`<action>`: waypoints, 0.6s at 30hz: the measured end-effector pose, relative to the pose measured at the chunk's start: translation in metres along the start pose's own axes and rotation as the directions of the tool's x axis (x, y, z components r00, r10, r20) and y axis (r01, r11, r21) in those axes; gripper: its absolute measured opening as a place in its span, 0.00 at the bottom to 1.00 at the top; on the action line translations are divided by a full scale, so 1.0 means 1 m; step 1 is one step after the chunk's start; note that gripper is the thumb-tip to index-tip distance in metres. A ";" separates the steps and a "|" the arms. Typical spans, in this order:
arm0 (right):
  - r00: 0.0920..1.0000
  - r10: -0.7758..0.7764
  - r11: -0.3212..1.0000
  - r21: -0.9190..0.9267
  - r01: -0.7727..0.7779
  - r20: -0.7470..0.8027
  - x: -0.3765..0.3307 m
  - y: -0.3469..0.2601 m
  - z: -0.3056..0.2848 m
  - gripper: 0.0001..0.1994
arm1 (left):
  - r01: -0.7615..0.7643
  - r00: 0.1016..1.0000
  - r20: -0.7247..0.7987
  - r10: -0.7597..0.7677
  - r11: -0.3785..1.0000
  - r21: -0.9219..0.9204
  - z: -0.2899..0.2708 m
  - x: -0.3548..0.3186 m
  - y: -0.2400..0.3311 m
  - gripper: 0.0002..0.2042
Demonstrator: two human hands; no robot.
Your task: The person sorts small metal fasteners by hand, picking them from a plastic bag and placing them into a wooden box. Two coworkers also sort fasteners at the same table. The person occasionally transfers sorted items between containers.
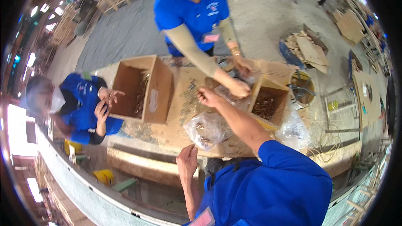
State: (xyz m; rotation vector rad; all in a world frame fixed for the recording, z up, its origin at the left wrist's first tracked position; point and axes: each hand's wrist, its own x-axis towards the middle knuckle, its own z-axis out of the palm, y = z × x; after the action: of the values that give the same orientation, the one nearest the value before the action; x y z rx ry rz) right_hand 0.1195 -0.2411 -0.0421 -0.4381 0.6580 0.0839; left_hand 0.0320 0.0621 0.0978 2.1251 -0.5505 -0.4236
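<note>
— So, what could go wrong here?

— I'd say spilling. The clear plastic bag (206, 129) of small metal parts lies slumped near the front edge of the wooden table (167, 136), just above the left hand (187, 162). A nudge from that hand or its forearm could tip it off or scatter the parts.

— And the right hand (208, 96)?

— It reaches out over the tabletop, fingers curled together as if pinching something small; what it pinches is too small to tell. A co-worker's hand (237, 87) is almost touching it, beside another crumpled bag, so the two could bump and drop a piece among the loose parts (188, 100) strewn there.

— Is the left hand gripping anything?

— Not that I can see. Its fingers lie loosely together on the table edge, holding nothing, close below the bag. An open cardboard box (268, 102) sits to the right.
</note>
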 end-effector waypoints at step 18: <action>0.990 0.052 0.997 0.043 -0.057 0.129 -0.210 0.090 -0.042 0.09 | -0.316 0.873 0.486 0.041 0.808 0.497 0.133 0.044 -0.010 0.22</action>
State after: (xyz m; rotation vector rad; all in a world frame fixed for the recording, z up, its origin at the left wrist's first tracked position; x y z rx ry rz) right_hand -0.0896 -0.1648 0.0227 -0.3671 0.5448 0.1472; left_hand 0.0068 -0.0454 0.0105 2.5044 -1.2848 -0.7280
